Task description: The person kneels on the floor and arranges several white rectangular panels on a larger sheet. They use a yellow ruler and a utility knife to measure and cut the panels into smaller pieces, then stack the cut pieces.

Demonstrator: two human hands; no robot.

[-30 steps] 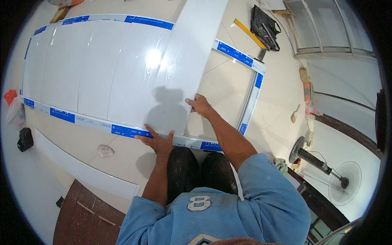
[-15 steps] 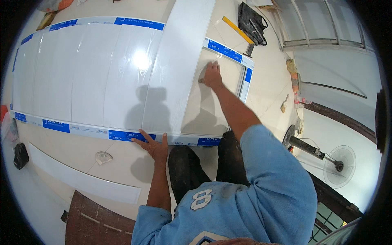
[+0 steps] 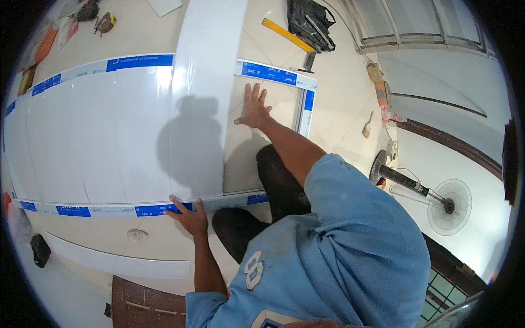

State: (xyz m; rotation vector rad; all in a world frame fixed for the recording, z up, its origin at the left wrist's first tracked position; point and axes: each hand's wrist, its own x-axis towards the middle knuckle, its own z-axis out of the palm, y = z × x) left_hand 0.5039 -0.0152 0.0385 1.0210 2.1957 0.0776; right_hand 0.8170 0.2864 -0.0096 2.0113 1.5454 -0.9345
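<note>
A long rectangular frame (image 3: 109, 210), its white rails covered in blue-and-white film, lies on the floor. White panel strips (image 3: 87, 131) sit side by side within it. One longer white panel (image 3: 205, 65) lies crosswise beside them and runs out past the far rail. My left hand (image 3: 188, 217) rests on the near rail with its fingers spread, close to this panel's near end. In the uncovered gap at the frame's right end, my right hand (image 3: 255, 109) is flat with fingers apart; it seems to lean on the floor. Neither hand holds anything.
Beyond the frame lie a yellow level-like bar (image 3: 287, 35) and a black bag (image 3: 310, 24). To the right are a brush (image 3: 367, 126) and a standing fan (image 3: 448, 205). A loose white strip (image 3: 120, 261) and a brown door-like panel (image 3: 146, 306) lie on the near left.
My body has leaned forward, and one knee has come over the near rail into the gap. My right hand's fingers have spread wider. My left hand remains on the near rail.
</note>
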